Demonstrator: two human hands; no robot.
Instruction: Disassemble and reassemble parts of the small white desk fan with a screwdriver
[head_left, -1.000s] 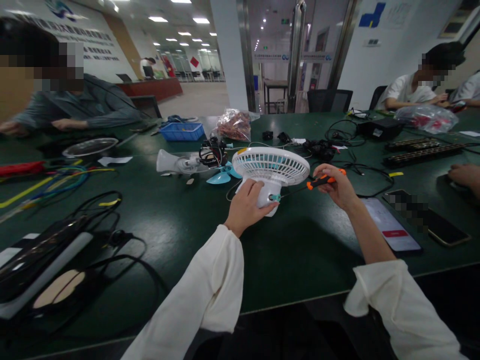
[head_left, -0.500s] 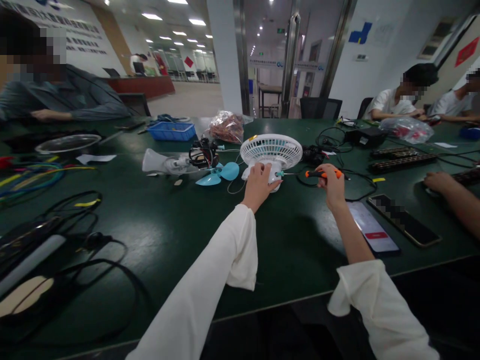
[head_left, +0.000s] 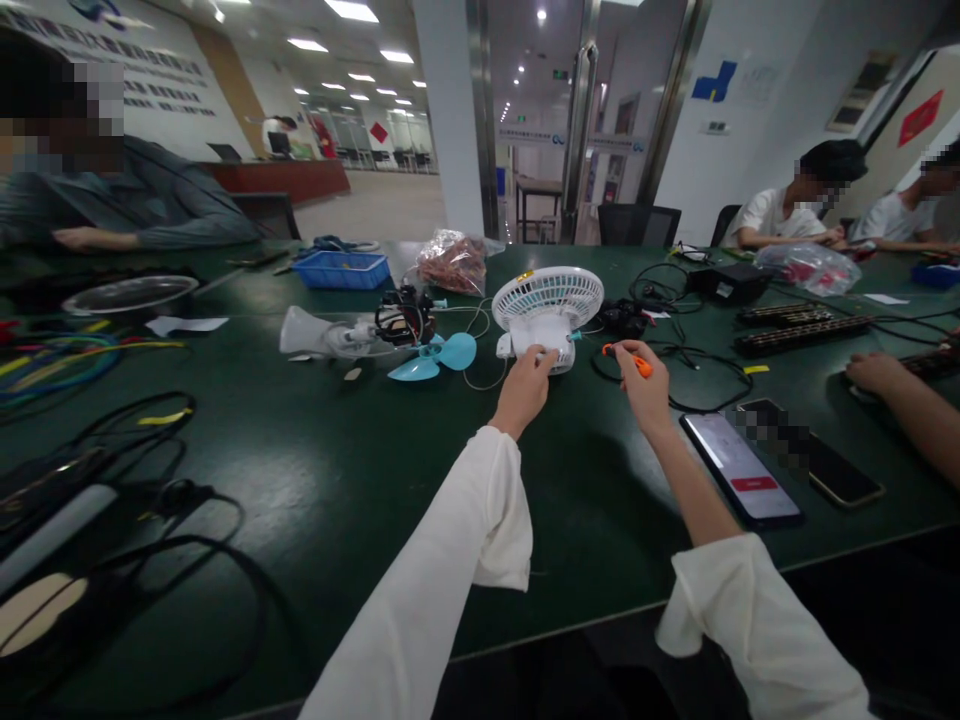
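A white fan [head_left: 546, 300] with a round slatted grille rests on the green table, its grille tilted up. My left hand [head_left: 526, 388] grips the near side of its white housing. A small teal knob [head_left: 575, 336] sticks out at the housing's right side. To the right, my right hand [head_left: 643, 385] is closed on an orange and black screwdriver [head_left: 642, 367], apart from the fan. Its thin shaft cannot be made out. Left of the fan lie light-blue fan blades [head_left: 433, 357], a black motor with wires [head_left: 405, 315] and a translucent white stand [head_left: 319, 333].
Behind are a blue tray [head_left: 343, 269] and a plastic bag [head_left: 451, 262]. Two phones [head_left: 742, 470] lie right of my right arm, near another person's hand [head_left: 881, 368]. Black cables [head_left: 187, 490] spread on the left. Other people sit at both far sides.
The screwdriver has come away from the teal knob and turned in my right hand. The fan has rotated, showing more of its housing, and my left hand has shifted slightly right and down.
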